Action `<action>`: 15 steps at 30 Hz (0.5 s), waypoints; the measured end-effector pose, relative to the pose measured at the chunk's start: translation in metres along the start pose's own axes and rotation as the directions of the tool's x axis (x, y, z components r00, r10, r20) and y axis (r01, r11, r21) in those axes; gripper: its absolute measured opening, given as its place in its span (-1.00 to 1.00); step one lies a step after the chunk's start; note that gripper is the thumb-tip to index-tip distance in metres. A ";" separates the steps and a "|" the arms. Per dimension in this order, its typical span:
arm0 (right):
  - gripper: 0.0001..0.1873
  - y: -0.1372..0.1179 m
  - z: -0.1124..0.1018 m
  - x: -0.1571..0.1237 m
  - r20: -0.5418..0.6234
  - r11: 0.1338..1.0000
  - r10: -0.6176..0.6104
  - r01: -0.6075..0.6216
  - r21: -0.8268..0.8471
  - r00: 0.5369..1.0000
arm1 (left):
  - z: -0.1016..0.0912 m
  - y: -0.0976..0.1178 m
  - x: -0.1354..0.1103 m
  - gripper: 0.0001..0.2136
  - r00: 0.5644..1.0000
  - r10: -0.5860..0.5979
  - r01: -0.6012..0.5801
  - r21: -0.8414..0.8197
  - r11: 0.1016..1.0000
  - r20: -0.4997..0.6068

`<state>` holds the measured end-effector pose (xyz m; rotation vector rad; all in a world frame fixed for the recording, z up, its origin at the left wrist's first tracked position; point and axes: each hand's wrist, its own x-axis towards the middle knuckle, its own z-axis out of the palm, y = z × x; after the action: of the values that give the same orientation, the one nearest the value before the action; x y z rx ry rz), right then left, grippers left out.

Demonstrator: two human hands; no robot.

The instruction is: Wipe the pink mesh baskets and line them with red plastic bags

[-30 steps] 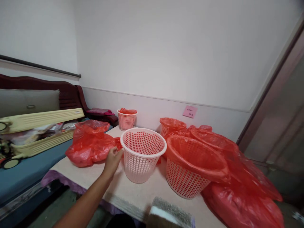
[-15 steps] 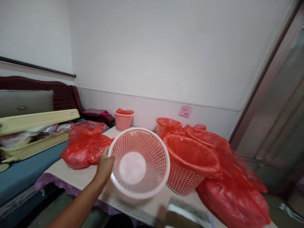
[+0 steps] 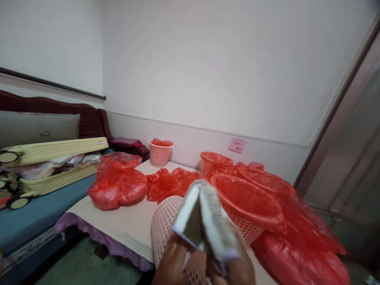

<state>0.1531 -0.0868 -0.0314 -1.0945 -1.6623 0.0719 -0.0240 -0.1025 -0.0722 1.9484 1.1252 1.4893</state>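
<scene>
Both hands clasp a folded grey-and-white pad [image 3: 204, 221] low in view; the left hand [image 3: 171, 263] pinches its left flap; the right hand [image 3: 239, 271] closes on the right flap; a pink mesh basket [image 3: 162, 225] tilts just behind them at the table [image 3: 124, 225] edge; red bags [image 3: 118, 186] lie beyond.

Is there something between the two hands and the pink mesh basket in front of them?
Only the folded grey-white pad, which the left hand and the right hand hold directly in front of the pink mesh basket. Nothing else visible lies between them.
</scene>
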 end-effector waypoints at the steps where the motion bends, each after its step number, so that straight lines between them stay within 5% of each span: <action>1: -0.53 -0.006 0.006 0.008 0.060 0.976 -0.206 0.210 -0.063 0.977 | 0.004 -0.002 -0.001 -0.57 1.000 -0.002 0.002 0.011 1.000 0.000; 4: -0.46 -0.011 0.013 0.022 0.167 0.811 -0.521 0.547 -0.207 0.837 | 0.007 -0.003 0.001 -0.55 1.000 0.015 -0.014 0.057 0.998 -0.012; 6: -0.46 -0.004 0.012 0.026 0.154 0.802 -0.520 0.542 -0.250 0.840 | 0.005 -0.002 0.003 -0.52 0.998 0.055 -0.053 0.063 0.997 -0.038; 11: -0.61 0.037 0.009 0.032 0.038 0.933 -0.282 0.283 -0.223 0.959 | -0.007 -0.010 -0.003 -0.56 0.989 0.088 -0.089 0.000 0.996 -0.115; 13: -0.65 0.054 0.007 0.033 0.015 0.984 -0.062 0.063 -0.164 0.998 | -0.014 -0.015 -0.009 -0.58 0.986 0.025 -0.031 -0.037 0.999 -0.163; 15: -0.55 0.068 0.005 0.030 0.037 0.965 0.242 -0.237 -0.109 0.970 | -0.023 -0.017 -0.015 -0.60 0.982 -0.059 0.047 -0.070 0.996 -0.181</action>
<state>0.1915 -0.0250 -0.0482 -1.3803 -1.5848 0.1717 -0.0526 -0.1074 -0.0865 1.7526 1.1786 1.6828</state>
